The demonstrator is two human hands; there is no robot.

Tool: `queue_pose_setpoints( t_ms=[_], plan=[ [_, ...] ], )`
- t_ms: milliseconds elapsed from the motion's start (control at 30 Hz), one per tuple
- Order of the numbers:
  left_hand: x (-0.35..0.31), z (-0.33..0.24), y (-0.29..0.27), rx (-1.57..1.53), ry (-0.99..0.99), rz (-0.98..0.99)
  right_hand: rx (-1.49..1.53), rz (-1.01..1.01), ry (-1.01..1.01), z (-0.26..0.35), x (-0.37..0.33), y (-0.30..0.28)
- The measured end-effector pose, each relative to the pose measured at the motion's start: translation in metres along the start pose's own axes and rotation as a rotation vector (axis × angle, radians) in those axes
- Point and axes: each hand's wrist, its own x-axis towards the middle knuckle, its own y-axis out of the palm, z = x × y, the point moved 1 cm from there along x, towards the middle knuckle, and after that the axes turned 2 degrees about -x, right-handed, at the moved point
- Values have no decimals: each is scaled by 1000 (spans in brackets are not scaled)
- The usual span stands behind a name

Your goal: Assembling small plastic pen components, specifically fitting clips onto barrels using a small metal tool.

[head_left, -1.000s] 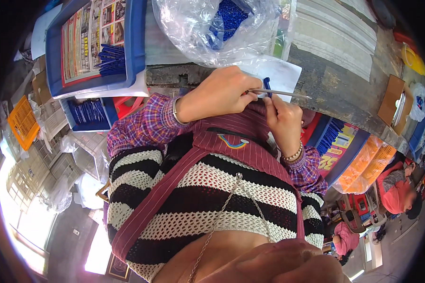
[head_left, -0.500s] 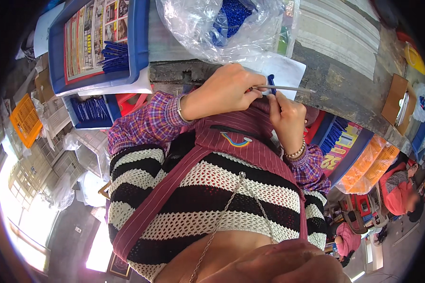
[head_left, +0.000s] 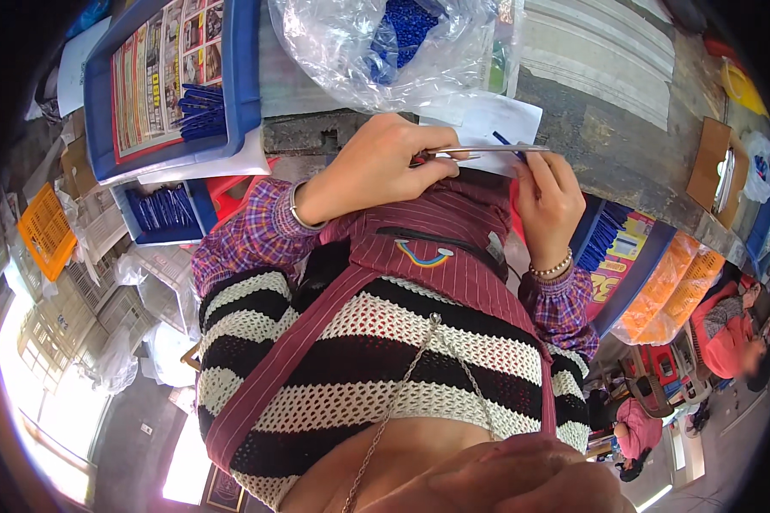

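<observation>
My left hand (head_left: 393, 158) is closed around a slender metal tool (head_left: 492, 149), whose long thin shaft points right; its exact kind is unclear. The tip reaches the fingers of my right hand (head_left: 550, 201). Those fingers pinch a small, thin blue stick (head_left: 500, 138), which slants up and left past the tool. A white sheet of paper (head_left: 513, 118) lies on the bench edge behind the stick. My fingers hide the tool's handle and the stick's lower end.
A clear plastic bag (head_left: 334, 60) holds small blue pieces (head_left: 405, 34). At left, a blue tray (head_left: 250, 81) holds blue sticks (head_left: 202, 111); a smaller blue bin (head_left: 205, 209) sits below. Another blue tray (head_left: 642, 286) stands right, by orange bags (head_left: 672, 278). A cardboard box (head_left: 707, 162) is farther right.
My right hand has moved right and slightly down, and the blue stick has tilted from nearly upright to slanting. My left hand has shifted slightly left with the metal tool.
</observation>
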Motion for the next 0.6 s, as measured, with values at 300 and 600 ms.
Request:
queue_pose_setpoints(
  t_ms=[300, 600],
  plan=[
    [12, 2, 11, 32, 30, -26, 93, -79, -9, -8, -3, 12],
    [20, -1, 15, 135, -4, 52, 125, -89, -84, -12, -3, 14]
  ],
)
